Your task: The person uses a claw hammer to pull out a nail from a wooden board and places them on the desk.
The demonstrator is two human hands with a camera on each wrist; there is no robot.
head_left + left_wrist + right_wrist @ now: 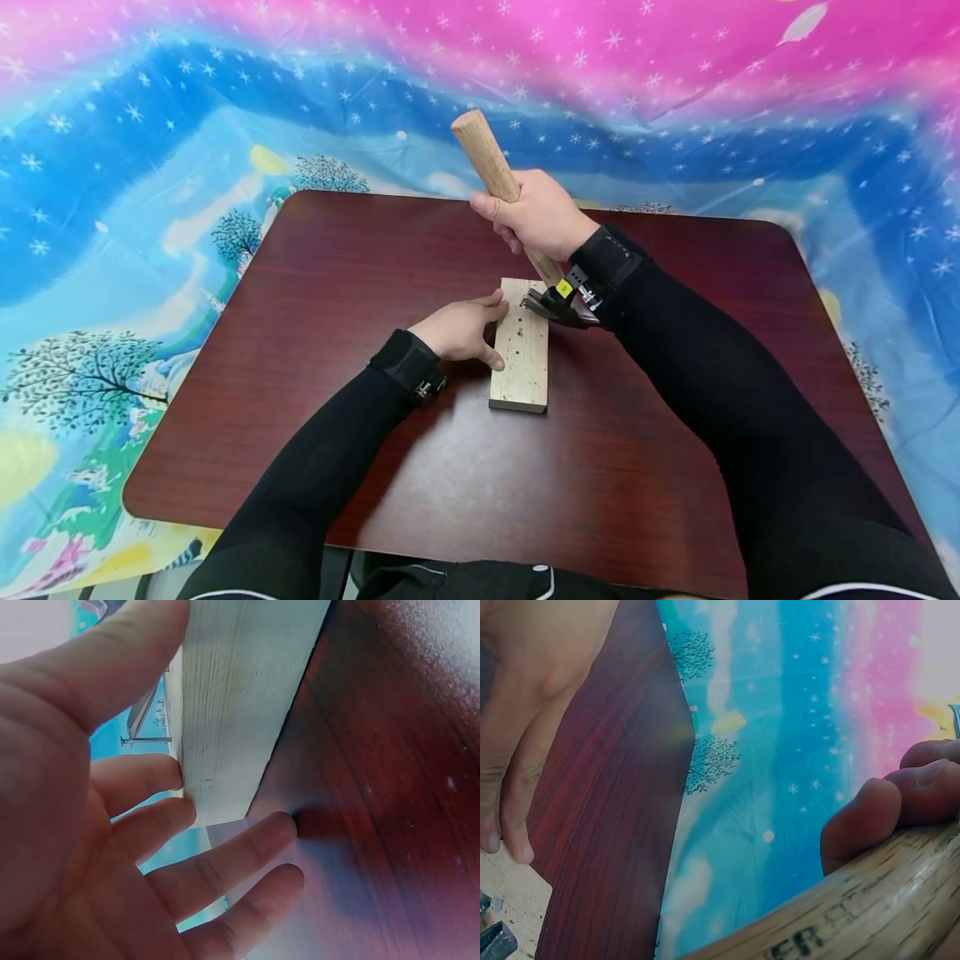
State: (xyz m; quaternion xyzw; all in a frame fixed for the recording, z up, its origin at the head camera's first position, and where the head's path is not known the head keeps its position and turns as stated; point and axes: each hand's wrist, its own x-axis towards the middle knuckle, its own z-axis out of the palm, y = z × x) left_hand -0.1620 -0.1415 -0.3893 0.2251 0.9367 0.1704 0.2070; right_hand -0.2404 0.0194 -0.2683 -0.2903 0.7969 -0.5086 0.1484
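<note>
My right hand (547, 212) grips the wooden handle of a claw hammer (487, 154), which leans up and away to the left. The dark claw (551, 307) is low over the far part of a pale wooden block (519, 379). In the left wrist view a thin nail (146, 740) sticks out of the block's top, close to the claw. My left hand (467, 329) lies along the block's left edge, thumb touching nearer me and fingertips farther up. Its fingers are spread and nearly straight. Small dark holes or marks dot the block's top.
The block lies flat on a dark red-brown table (337, 275) with rounded corners. Behind and beside the table hangs a printed cloth (225, 100) in pink and blue. The table's near edge is close to the person's lap.
</note>
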